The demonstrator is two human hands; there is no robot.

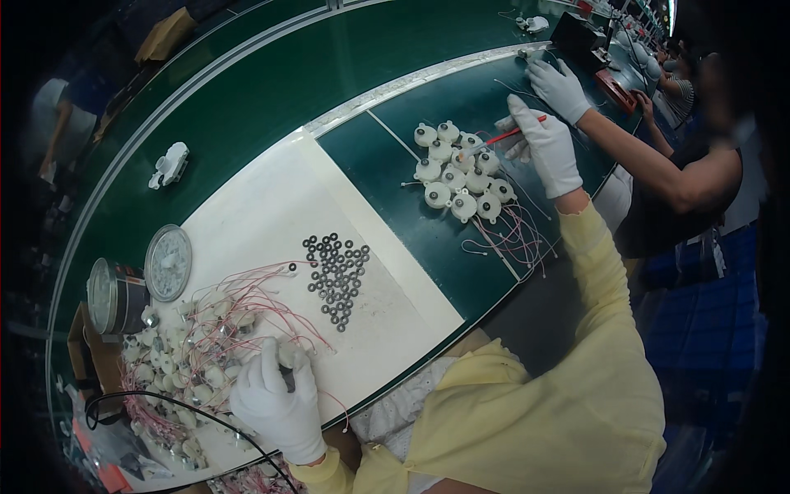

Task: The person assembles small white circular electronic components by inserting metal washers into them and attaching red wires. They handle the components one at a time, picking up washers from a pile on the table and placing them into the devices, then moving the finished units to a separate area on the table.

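My left hand [280,403], in a white glove, is at the lower left beside a heap of small white motors with pink wires [193,346]. Its thumb and fingers close around one small round motor [290,356], partly hidden by the glove. To the upper right, my gloved right hand [550,152] grips a thin red-handled brush [510,133]. The brush points left and down, its tip over a cluster of round white motors with dark centres [453,177]. Whether the tip touches one I cannot tell.
Many small black rings [337,276] lie on the white board [271,189]. An open tin [115,296] and its round lid [169,262] stand at the left, near a black cable [197,409]. A co-worker's gloved hand [559,89] reaches in just beyond my right hand. A white part [169,165] lies on the green surface.
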